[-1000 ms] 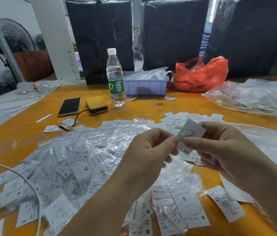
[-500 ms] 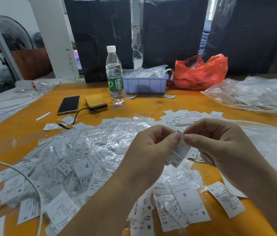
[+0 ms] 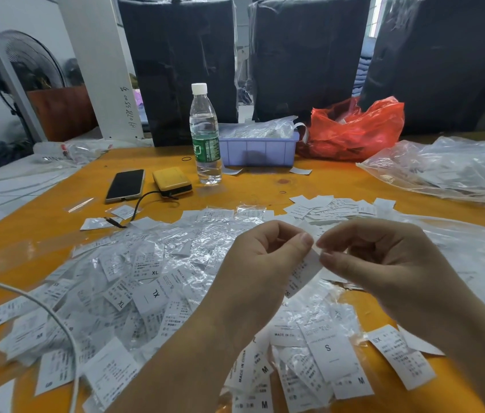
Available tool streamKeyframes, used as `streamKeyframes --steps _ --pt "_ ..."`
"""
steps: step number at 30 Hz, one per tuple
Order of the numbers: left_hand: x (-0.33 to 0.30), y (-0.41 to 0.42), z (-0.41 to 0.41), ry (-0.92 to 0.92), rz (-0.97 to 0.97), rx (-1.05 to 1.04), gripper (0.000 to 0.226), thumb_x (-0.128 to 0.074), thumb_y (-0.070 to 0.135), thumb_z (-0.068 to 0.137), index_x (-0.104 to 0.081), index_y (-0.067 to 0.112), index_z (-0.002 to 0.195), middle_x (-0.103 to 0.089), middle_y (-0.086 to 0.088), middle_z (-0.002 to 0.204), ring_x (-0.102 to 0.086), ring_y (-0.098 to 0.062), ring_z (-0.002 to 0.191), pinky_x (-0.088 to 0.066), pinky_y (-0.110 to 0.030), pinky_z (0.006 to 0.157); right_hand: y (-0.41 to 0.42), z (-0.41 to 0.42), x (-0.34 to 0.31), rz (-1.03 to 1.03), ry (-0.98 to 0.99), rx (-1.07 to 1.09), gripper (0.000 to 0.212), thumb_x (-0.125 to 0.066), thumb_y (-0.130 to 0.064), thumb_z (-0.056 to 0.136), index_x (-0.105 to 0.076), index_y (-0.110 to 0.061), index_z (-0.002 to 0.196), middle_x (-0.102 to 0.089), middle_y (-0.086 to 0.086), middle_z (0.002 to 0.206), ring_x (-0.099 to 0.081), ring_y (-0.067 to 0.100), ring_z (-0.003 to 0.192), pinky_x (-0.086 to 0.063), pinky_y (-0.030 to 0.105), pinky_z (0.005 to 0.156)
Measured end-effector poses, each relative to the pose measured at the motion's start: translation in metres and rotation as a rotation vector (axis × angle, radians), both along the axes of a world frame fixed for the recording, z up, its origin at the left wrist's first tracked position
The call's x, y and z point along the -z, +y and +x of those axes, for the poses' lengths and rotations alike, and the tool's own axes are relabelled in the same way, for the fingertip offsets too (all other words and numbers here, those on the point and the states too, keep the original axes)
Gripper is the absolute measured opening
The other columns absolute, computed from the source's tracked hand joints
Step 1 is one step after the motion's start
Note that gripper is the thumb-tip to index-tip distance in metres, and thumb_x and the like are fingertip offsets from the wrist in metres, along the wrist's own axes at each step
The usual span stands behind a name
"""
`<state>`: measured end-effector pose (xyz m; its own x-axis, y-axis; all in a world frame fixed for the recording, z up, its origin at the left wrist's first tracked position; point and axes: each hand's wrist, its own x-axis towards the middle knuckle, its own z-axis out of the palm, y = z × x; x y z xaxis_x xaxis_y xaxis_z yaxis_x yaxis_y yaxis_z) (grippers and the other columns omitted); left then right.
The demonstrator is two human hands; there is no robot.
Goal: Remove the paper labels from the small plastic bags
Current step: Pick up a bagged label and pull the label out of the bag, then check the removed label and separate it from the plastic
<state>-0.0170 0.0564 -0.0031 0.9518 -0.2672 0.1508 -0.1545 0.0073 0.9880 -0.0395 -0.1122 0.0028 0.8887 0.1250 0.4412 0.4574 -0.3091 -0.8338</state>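
A small clear bag holding a white paper label (image 3: 303, 271) hangs between my two hands above the orange table (image 3: 265, 186). My left hand (image 3: 265, 263) pinches its upper edge with thumb and forefinger. My right hand (image 3: 378, 263) pinches the same edge from the right, fingertips nearly touching the left thumb. The label hangs down and leftward, printed side partly visible. A large heap of bagged labels (image 3: 134, 281) covers the table left of and under my hands. Loose white labels (image 3: 333, 205) lie in a small pile beyond my hands.
A water bottle (image 3: 205, 135), a phone (image 3: 125, 186) and a yellow power bank (image 3: 172, 182) stand at the back left. A lilac bin (image 3: 257, 150), a red bag (image 3: 354, 129) and large clear plastic bags (image 3: 449, 168) lie at the back right. A white cable (image 3: 56, 320) crosses the left.
The label first stuck upward between my fingers; it has since swung down to hang below them. Both hands have come closer together, pinching its top edge.
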Motion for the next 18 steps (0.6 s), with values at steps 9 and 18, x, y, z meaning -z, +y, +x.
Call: streamKeyframes --steps 9,18 --pt "-0.005 0.011 0.001 0.120 0.218 0.074 0.007 -0.062 0.015 0.090 -0.068 0.019 0.091 -0.068 0.004 0.069 -0.059 -0.006 0.061 -0.045 -0.016 0.056 -0.012 0.006 -0.006 -0.024 0.284 -0.065 0.021 -0.067 0.003 0.081 -0.076 -0.015 0.077 -0.059 -0.004 0.056 -0.047 0.000 0.041 -0.034 0.007 0.041" --pt "0.001 0.014 -0.002 -0.050 0.713 -0.032 0.006 -0.065 0.039 0.083 -0.065 0.034 0.079 -0.062 0.014 0.067 -0.058 0.001 0.056 -0.045 -0.019 0.048 -0.009 0.000 -0.005 -0.617 0.482 -0.041 0.018 -0.072 -0.024 0.078 -0.071 -0.042 0.081 -0.068 -0.018 0.077 -0.059 -0.003 0.057 -0.045 0.015 0.055"
